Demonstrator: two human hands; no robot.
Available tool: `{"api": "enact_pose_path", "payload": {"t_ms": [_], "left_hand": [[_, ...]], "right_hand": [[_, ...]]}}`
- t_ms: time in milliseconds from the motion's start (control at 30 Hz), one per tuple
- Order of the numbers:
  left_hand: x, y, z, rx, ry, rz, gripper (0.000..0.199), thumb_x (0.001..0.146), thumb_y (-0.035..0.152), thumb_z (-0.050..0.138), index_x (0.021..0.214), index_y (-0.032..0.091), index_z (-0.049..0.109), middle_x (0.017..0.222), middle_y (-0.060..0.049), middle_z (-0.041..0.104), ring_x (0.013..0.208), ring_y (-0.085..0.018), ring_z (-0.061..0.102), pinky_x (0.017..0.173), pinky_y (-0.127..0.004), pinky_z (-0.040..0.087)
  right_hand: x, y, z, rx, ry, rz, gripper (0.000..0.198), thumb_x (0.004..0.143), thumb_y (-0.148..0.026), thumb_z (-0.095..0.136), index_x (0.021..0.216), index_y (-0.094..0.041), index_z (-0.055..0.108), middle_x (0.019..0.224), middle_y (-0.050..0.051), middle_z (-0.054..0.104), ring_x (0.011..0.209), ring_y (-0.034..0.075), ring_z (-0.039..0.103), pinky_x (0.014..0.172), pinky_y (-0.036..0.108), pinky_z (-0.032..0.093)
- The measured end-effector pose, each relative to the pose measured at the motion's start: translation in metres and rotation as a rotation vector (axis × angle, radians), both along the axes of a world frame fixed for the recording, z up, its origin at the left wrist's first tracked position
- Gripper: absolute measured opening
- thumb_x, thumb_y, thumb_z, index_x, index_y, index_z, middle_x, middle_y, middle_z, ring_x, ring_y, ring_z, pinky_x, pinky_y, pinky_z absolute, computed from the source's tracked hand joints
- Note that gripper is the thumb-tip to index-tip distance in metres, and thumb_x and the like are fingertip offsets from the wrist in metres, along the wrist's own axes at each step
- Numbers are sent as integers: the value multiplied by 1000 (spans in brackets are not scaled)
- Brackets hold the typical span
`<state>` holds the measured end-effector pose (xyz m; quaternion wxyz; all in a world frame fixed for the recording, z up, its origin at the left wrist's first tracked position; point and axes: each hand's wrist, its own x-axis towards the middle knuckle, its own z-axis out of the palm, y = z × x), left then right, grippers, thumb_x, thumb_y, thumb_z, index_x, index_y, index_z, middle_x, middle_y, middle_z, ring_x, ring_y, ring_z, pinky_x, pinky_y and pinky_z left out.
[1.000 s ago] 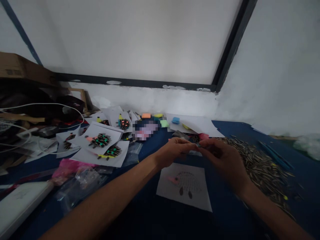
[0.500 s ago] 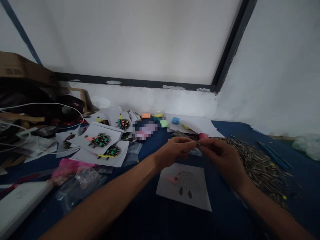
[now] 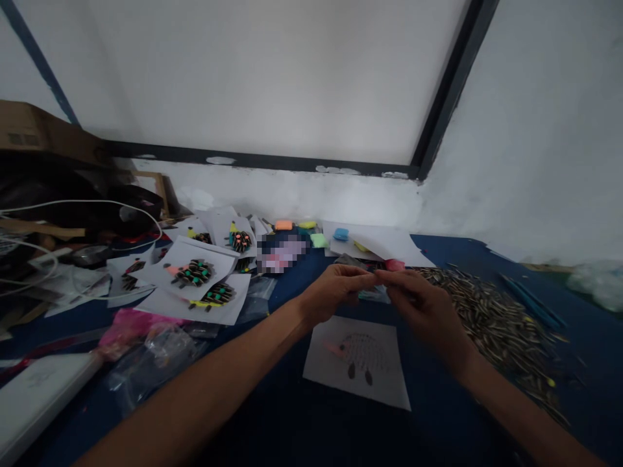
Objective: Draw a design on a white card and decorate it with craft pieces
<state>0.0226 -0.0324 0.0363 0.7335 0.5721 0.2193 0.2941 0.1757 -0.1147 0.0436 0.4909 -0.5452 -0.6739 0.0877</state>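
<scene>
My left hand [image 3: 338,288] and my right hand [image 3: 423,308] meet at the fingertips, both closed in a pinch above the paper. The small green piece, visible between them a moment ago, is now hidden by the fingers. Below lies a white sheet [image 3: 333,373] with a hedgehog drawing [image 3: 363,350], its snout pink and its two feet dark. To the right of my right hand spreads a heap of small, dark, seed-like pieces [image 3: 491,324].
On the left, sheets carry hedgehog figures [image 3: 195,272] with coloured dots. Orange [image 3: 283,225], pale green [image 3: 318,240] and blue blocks [image 3: 341,234] sit at the back. Clear plastic bags [image 3: 150,363] and a white box [image 3: 43,402] lie front left. Blue tweezers-like tools [image 3: 533,301] lie right.
My right hand has shifted slightly left, and the fingertips have come closer together. The green piece that showed between them is covered now. The drawing stays in place.
</scene>
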Motion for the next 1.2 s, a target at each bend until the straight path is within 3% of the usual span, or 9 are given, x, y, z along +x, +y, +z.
{"api": "enact_pose_path", "payload": {"t_ms": [100,333,533,667,800,900,1033,1200], "left_hand": [[-1,1,0,-28,-16,10,23,68,34,74,75,14,68,62,4,47,52,-4,35,53,-21,28],[-4,1,3,-37,-5,-16,19,68,29,74,78,13,70,61,3,48,52,-4,34,51,-23,24],[-4,4,1,-91,-45,-56,24,72,31,71,88,14,71,56,5,44,46,-3,25,48,-23,21],[-4,4,1,-86,-66,-41,28,69,35,74,87,14,69,60,5,46,48,-3,28,49,-23,22],[-5,2,2,-36,-43,-30,27,69,37,75,75,13,62,62,5,43,51,-4,32,50,-23,23],[-5,2,3,-33,-35,-45,30,70,39,73,71,15,55,60,6,37,50,-4,29,49,-23,21],[-5,2,3,-14,-30,-112,40,78,46,64,61,16,44,55,8,24,47,-4,18,47,-25,15],[-5,1,1,73,19,-107,38,77,49,65,66,15,54,57,6,30,49,-5,23,48,-24,17]], "right_hand": [[3,0,0,-19,-13,-2,28,84,-23,53,107,-20,68,89,5,65,67,14,59,56,25,50],[4,0,-1,-69,-206,77,35,88,-19,46,118,-24,64,99,8,60,71,15,57,51,25,46],[5,2,-5,47,-341,22,37,87,-16,45,119,-22,64,100,10,63,80,19,60,68,32,49],[3,1,-3,-32,-229,71,39,85,-18,48,121,-24,62,108,9,64,74,17,61,63,30,50],[2,1,4,-165,13,120,30,83,-28,53,110,-22,65,93,6,69,67,16,62,58,28,50],[0,0,8,-132,63,27,18,80,-35,57,86,-20,64,69,2,65,58,15,59,52,25,46],[-3,-3,12,-110,-20,-25,33,84,-38,54,56,-20,50,51,-3,50,47,10,45,45,22,37],[-1,-3,12,-156,15,-29,29,82,-37,57,59,-21,50,48,-4,49,44,9,42,42,22,33]]}}
